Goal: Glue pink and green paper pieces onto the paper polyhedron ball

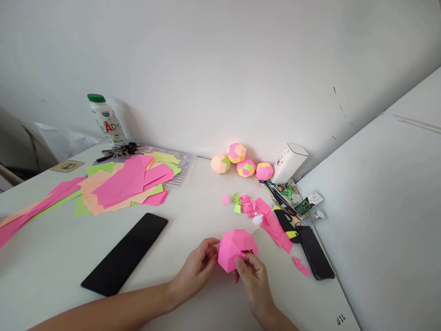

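Note:
A pink folded-paper ball (230,248) with many flat faces is held up between my hands above the table's front part. My right hand (254,281) grips its lower right side, thumb on the outside and fingers at a gap in the paper. At the left edge of the ball, my left hand (195,267) has curled fingers against it; some fingertips are hidden behind it. Just beyond the ball are a small white glue bottle (257,219), small folded pink pieces (246,204), green pieces (236,198) and pink paper strips (274,230).
Several multicoloured paper balls (237,153) sit by the wall beside a white container (290,163). To the right lie a black-and-yellow tool (286,224) and a phone (315,252). Leftward are a black slab (126,253), coloured paper sheets (120,184), keys (120,151) and a bottle (107,120).

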The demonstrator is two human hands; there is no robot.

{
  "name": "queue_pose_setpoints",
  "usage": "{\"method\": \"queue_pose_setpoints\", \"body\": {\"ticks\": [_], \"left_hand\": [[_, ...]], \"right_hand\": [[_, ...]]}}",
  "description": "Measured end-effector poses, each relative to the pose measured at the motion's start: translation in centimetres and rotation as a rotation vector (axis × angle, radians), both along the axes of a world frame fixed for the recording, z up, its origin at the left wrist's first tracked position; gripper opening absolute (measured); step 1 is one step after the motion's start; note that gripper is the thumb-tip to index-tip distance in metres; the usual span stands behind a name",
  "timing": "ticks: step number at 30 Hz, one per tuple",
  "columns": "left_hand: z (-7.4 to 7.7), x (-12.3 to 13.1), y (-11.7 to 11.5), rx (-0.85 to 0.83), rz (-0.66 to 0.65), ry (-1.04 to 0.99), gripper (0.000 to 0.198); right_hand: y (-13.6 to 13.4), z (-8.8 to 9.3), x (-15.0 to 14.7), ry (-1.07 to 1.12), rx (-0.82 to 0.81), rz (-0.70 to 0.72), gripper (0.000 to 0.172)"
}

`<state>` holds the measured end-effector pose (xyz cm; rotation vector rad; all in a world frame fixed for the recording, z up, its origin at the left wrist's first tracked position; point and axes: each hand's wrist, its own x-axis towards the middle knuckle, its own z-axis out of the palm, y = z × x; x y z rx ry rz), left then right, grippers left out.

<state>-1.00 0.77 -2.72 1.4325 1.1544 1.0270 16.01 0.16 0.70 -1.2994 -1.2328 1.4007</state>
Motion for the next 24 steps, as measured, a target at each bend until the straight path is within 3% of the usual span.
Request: {"method": "queue_pose_setpoints", "body": {"ticks": [4,10,13,16,21,24], "left_hand": [[0.3,-0.1,-0.3,-0.179,-0.054,-0.116,0.037],[1.1,0.4,-0.5,-0.366,-0.143,-0.526,0.060],[1.5,0.5,-0.1,-0.431,-0.095,-0.652,0.066],[1.8,0.4,0.5,-0.482,-0.079,-0.755,0.064],[2.1,0.3,0.9,-0.534,-0.307,-0.910,0.036],[2.2,0.2,1.2,-0.566,-0.339,-0.952,0.029]], "right_hand": [[0.0,0.0,0.3,-0.047,0.011,-0.005,0.039],[0.0,-0.4,0.7,-0.102,0.034,-0.012,0.039],[0.2,-0.4,0.7,-0.123,0.058,-0.023,0.040],[0.2,-0.2,0.5,-0.132,0.082,-0.017,0.040],[0.3,-0.2,-0.4,-0.081,0.071,0.031,0.037],[0.8,-0.7,-1.0,-0.032,0.070,0.081,0.035]]}}
